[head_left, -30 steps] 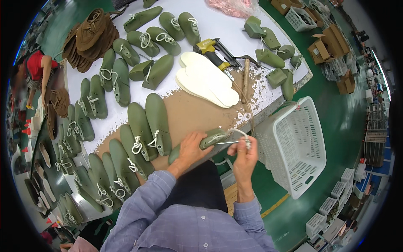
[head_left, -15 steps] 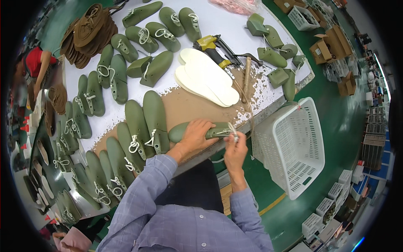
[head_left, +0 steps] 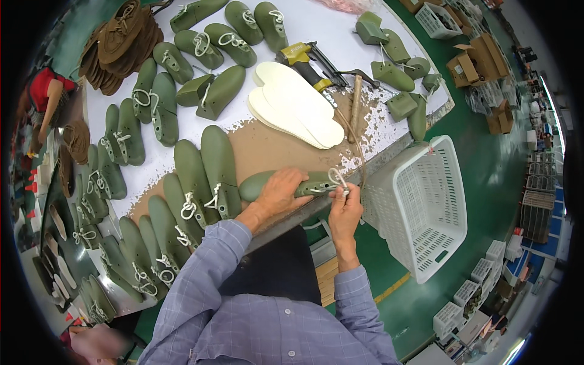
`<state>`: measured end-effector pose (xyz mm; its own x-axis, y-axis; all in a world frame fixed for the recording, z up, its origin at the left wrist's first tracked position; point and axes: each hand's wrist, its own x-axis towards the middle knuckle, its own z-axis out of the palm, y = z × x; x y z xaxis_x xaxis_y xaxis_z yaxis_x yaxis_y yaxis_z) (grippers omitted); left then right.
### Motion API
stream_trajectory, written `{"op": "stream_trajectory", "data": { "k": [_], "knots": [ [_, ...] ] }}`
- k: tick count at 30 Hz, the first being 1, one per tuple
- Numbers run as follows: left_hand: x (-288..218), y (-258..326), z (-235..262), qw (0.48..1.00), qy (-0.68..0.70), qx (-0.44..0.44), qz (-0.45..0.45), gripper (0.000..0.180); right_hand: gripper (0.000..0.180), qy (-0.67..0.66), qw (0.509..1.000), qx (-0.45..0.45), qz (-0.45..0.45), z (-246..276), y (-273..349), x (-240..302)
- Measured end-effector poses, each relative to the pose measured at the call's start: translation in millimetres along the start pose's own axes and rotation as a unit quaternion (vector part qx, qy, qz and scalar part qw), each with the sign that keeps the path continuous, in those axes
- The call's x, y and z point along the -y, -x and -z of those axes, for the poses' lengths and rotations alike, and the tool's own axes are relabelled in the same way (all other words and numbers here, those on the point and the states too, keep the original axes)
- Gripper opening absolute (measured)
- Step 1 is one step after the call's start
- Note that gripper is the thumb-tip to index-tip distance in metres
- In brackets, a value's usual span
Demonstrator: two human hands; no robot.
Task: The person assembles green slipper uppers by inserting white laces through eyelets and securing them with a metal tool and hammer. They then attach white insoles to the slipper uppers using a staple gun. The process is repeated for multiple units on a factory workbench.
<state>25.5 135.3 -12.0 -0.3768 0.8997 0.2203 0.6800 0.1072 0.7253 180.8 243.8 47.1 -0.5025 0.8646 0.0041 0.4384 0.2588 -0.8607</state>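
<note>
Gripped the green shoe last (head_left: 252, 185), lying along the near edge of the desk (head_left: 261, 151), with the left hand (head_left: 281, 193) curled over its middle. Pinched the looped white cord (head_left: 336, 176) at its right end between the narrowed fingers of the right hand (head_left: 347, 213). Judged the last stiff, smooth, perhaps slippery, moderately weighty, best held mid-length. Saw slatted walls inside the white basket (head_left: 428, 210); made out dark items (head_left: 449, 20) in the small crate (head_left: 432, 27) beyond.

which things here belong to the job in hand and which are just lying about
In the job: green shoe last under the left hand; white cord pinched in the right hand; likely the other corded lasts.

Apparently lying about: yellow tool; cream insoles; hammer; brown shoe pieces; white basket.
</note>
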Motion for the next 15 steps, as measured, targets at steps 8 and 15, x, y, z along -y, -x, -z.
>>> {"op": "stream_trajectory", "data": {
  "k": [8, 15],
  "knots": [
    [1.4, -1.9, 0.2, 1.000, 0.007, 0.005, 0.007, 0.052, 0.013, -0.024, 0.999, -0.004, -0.032, -2.1, -11.4, -18.5],
    [3.2, 1.3, -2.5, 1.000, 0.006, 0.005, 0.007, 0.051, 0.011, -0.017, 0.995, 0.089, -0.034, -27.4, 3.9, 1.7]
  ]
}}
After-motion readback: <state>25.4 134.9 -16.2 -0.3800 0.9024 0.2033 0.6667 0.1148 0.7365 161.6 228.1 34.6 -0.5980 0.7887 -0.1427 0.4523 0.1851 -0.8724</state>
